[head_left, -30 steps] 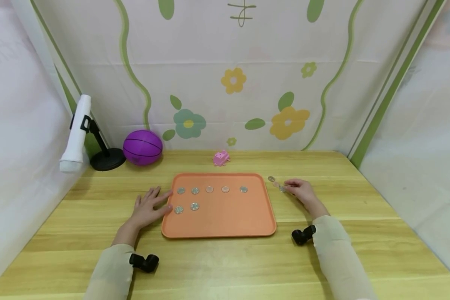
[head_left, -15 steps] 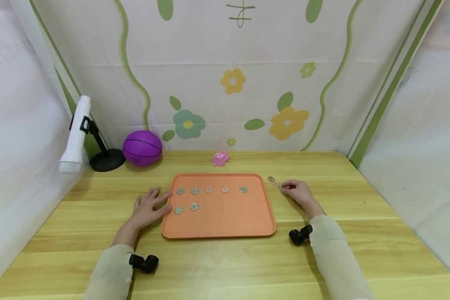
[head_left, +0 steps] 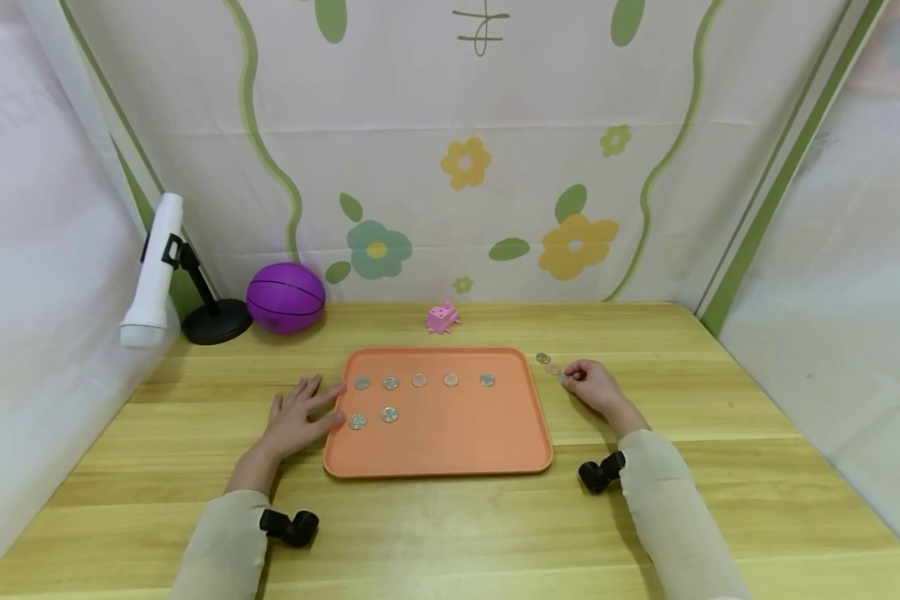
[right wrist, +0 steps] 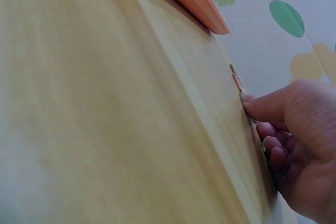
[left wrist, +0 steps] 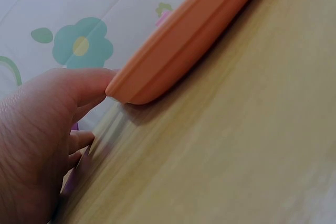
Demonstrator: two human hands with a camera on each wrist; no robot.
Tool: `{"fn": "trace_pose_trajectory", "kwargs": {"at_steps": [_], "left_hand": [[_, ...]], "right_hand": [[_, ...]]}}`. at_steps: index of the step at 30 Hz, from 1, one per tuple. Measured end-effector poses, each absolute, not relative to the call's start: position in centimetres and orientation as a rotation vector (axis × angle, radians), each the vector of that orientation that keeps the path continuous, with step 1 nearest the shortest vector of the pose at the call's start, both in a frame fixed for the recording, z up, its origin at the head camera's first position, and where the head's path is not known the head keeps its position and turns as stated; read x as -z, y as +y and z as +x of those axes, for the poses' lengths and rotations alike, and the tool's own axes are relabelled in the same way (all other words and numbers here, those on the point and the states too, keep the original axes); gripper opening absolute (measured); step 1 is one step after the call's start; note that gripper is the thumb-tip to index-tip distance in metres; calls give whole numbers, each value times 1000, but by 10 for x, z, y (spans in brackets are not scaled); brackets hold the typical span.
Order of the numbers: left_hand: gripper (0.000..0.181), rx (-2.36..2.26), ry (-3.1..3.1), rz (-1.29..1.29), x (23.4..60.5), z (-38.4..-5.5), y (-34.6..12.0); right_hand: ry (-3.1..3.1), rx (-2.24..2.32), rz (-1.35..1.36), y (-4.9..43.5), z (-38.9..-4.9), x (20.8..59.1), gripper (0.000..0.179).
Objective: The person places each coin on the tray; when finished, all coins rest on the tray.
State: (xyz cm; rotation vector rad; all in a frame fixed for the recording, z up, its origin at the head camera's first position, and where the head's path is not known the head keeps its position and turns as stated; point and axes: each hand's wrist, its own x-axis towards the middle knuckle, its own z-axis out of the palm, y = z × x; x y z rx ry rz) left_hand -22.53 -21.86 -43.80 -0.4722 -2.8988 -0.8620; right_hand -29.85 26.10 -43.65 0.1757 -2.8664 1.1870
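My left hand (head_left: pixel 294 423) lies with spread fingers at the left edge of an orange tray (head_left: pixel 465 442), its thumb and index fingertip on the rim. Several silver and copper coins sit in the tray: a back row including a copper coin (head_left: pixel 451 380), and two silver ones before it, one a silver coin (head_left: pixel 390 414). Right of the tray, my right hand (head_left: pixel 598 388) pinches a silver coin (head_left: pixel 562 378) low at the tabletop, mostly covered by the fingertips. Just beyond it lie another copper coin (head_left: pixel 552 369) and a darker coin (head_left: pixel 543 358). The right wrist view shows the thumb (right wrist: pixel 268 106) pressing down, other fingers curled.
A pink toy (head_left: pixel 442 317) stands behind the tray on the wooden table (head_left: pixel 450 533). At the back left are a purple ball (head_left: pixel 286 298) and a white cylindrical device (head_left: pixel 154 271) on a black stand (head_left: pixel 216 320). A flowered curtain (head_left: pixel 420 92) closes off the back.
The right hand has shifted slightly left, its fingertips closing over the nearest silver coin. The left hand, the tray and the coins in it stay put.
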Motion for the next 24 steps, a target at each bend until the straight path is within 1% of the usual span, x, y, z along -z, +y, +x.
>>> {"fn": "trace_pose_trajectory", "kwargs": {"at_steps": [12,15,24], "left_hand": [[55,868,-2886,-479,438,-224,-219],[55,875,-2889,-476,439,-225,-220],[55,882,-2899,-479,440,-228,-220]], "right_hand": [[-2757,-1294,235,262,-297,437,14],[-2771,-1314,248,261,-296,435,15],[-2742,-1667,165,254,-290,421,32]]}}
